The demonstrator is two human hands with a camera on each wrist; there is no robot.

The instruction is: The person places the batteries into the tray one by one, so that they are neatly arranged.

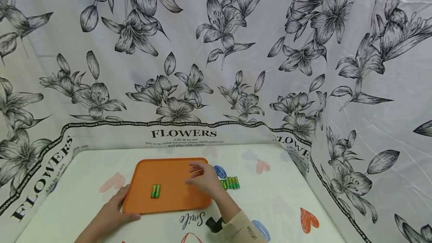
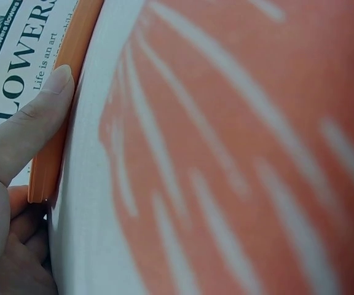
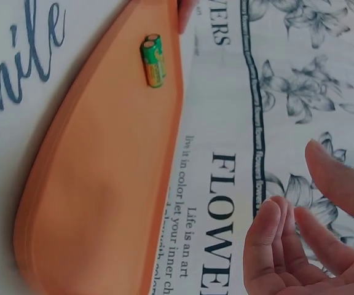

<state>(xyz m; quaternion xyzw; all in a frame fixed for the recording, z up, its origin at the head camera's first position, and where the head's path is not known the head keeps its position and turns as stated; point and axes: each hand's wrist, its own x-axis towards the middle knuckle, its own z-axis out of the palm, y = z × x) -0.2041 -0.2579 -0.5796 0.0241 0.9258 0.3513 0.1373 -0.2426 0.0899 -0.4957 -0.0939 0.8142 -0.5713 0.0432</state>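
Observation:
An orange tray (image 1: 175, 175) lies on the table, with two green-and-yellow batteries (image 1: 155, 191) side by side on its left part. My left hand (image 1: 113, 213) grips the tray's near left corner. In the left wrist view the thumb (image 2: 57, 83) lies along the orange rim and the other fingers bend around the corner. Over the tray's right side hovers my right hand (image 1: 204, 177), its fingers loosely bent and holding nothing. The right wrist view shows its thumb and fingertips apart, with the pair of batteries (image 3: 153, 60) farther along the tray.
Several more green batteries (image 1: 232, 183) stand in a row right of the tray, partly behind the right wrist. A black object (image 1: 214, 224) lies by the right sleeve. A flower-printed curtain (image 1: 216, 85) surrounds the patterned tablecloth (image 1: 280, 205).

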